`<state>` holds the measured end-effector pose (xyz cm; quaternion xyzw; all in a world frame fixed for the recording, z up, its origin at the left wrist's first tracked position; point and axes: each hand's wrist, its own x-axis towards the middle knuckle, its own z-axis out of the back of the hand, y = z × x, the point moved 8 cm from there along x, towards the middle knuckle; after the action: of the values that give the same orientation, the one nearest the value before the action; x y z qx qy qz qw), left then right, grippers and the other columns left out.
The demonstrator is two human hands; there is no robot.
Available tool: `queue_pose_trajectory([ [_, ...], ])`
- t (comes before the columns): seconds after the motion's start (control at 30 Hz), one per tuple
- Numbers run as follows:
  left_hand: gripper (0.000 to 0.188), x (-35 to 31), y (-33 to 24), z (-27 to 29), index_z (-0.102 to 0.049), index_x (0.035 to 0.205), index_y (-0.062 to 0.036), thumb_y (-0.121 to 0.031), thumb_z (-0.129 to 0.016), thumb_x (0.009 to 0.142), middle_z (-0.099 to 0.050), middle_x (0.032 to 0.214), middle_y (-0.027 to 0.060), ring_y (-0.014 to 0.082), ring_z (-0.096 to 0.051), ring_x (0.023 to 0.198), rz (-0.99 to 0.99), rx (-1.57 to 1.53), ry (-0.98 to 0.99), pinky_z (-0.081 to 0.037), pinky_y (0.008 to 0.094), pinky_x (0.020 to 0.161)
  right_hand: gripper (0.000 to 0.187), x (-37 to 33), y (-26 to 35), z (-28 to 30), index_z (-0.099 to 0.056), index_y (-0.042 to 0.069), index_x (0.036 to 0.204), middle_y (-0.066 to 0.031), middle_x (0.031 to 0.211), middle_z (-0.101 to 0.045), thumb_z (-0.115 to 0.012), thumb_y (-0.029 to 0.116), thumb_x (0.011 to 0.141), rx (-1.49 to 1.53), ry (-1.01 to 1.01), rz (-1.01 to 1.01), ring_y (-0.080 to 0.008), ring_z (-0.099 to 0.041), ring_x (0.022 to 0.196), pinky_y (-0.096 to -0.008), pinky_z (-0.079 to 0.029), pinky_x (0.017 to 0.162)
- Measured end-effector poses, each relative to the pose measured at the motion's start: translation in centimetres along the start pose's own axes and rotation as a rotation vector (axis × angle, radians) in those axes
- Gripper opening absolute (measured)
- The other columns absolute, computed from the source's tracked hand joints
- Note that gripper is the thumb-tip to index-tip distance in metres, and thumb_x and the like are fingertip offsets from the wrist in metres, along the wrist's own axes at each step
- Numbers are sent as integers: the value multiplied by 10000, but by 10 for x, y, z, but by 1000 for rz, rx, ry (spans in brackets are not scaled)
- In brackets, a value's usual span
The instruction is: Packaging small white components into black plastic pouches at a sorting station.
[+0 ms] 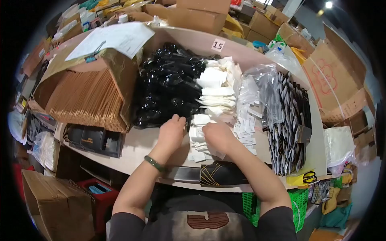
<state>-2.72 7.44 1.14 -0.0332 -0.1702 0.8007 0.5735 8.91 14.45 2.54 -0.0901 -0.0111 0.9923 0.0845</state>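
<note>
My left hand [173, 131] is at the near edge of a heap of glossy black packets [171, 86]. Its fingers are bent and close together, and I cannot make out what lies between them. Just to its right, my right hand [218, 137] curls over small white packets [198, 120] at the front of a long white pile, its fingertips pinching at them. More white packets [217, 98] stretch away behind. A green bangle [152, 163] circles my left wrist.
At the left stands an open carton [124, 86] of upright brown envelopes [82, 98]. Rows of black-and-silver sleeves [287, 132] fill the right side, beside small white slips [245, 126]. A flat black box [223, 173] lies at the table's front edge, and black-handled scissors [309, 177] at its right.
</note>
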Motion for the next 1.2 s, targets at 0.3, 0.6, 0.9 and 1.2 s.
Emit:
queue_pose_trajectory([
  [0.3,189,-142,80,33,-675,869,-20,-199,-707,921,-634,804,122,248,-600,700,486,-441,-284,-470,331,650,190,-57,125,-27,-591,40,873,-147,880,-630,-633,218,923,594,-153,-53,-373,-639,828,-478,-515,690],
  [0.6,141,-182,82,16,-622,813,-19,-65,-711,911,-552,758,-40,56,-473,708,425,-1063,-234,-375,217,653,290,-61,128,0,-618,45,969,-122,883,-619,-733,282,848,446,-318,16,-342,-638,832,-441,-502,728],
  [0.9,191,-131,-19,43,-630,782,-80,-191,-781,746,-601,827,98,329,-617,803,-305,-244,-121,-499,432,680,390,-100,136,-34,-622,19,1241,-142,1336,-612,-656,168,883,192,-412,248,-279,-543,1308,-496,-386,1101],
  [1.2,184,-66,192,195,-694,834,-10,-171,-766,780,-671,875,191,395,-656,865,387,324,-492,-552,459,761,392,-119,143,-35,-593,-13,1250,-164,1259,-622,-565,113,880,310,-533,270,-280,-608,1185,-373,-465,1009],
])
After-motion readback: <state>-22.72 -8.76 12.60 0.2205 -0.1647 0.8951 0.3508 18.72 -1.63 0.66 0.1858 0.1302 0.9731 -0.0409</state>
